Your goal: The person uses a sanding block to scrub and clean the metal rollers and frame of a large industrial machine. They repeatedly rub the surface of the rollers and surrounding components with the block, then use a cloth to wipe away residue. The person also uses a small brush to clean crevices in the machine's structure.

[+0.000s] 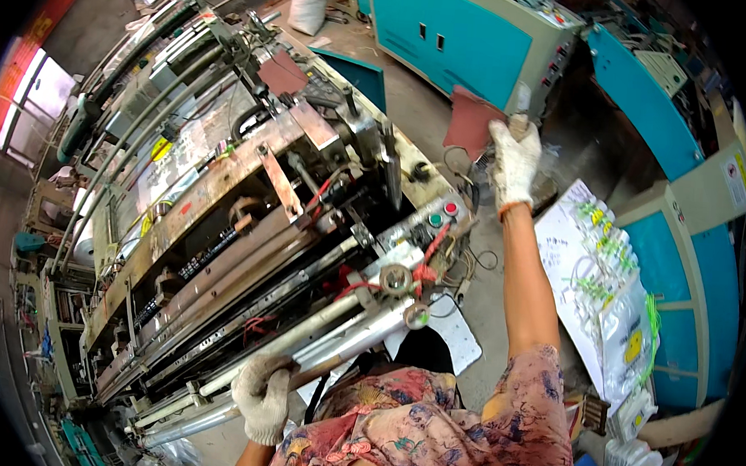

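Fingers [515, 143] of the gloved right hand [514, 165] pinched a red sheet [470, 119] above them; left hand [262, 395] gripped a roller [333, 329].

I see my left hand [262, 394] in a dirty off-white knit glove; my right hand [514, 160] wears the same, with an orange cuff band. It holds a dull reddish-brown sheet [471, 121]. My blouse [429, 433] is a pink, blue and yellow floral print. The machine [246, 208] at left is rusty brown and grey steel, with one green and one red button [450, 209]. The far cabinets [453, 33] are teal with beige trim. The stacked bags [601, 273] at right are white with yellow-green print.
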The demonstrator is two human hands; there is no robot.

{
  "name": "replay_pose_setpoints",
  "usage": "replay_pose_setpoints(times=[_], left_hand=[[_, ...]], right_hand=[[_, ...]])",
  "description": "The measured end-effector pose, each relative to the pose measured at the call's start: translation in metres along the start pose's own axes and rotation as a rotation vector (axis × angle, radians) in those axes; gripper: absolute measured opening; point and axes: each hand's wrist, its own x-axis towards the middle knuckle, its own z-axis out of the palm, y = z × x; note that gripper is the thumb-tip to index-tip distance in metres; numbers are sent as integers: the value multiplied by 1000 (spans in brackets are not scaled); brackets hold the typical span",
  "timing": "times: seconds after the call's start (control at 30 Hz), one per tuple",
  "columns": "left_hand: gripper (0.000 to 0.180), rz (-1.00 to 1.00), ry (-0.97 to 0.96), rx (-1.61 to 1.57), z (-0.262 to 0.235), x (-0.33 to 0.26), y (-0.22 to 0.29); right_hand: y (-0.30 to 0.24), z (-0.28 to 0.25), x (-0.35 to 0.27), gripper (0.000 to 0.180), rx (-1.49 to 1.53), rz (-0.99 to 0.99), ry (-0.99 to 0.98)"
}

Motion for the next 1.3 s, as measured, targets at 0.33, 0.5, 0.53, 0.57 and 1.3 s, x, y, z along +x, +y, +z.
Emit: replay_pose_setpoints(times=[0.33, 0.5, 0.53, 0.57, 1.3], left_hand=[[22, -313, 553, 151, 51, -25, 29], [22, -493, 603, 253, 87, -22, 64], [23, -504, 619, 259, 91, -21, 66], [26, -534, 628, 304, 96, -18, 73], [42, 265, 582, 815, 94, 55, 69]], right_hand=[[88, 181, 85, 35, -315, -64, -346], [96, 225, 85, 34, -240, -156, -478], [101, 232, 90, 34, -310, -136, -477], [105, 238, 96, 34, -379, -121, -471], [195, 269, 114, 44, -752, -318, -1281]])
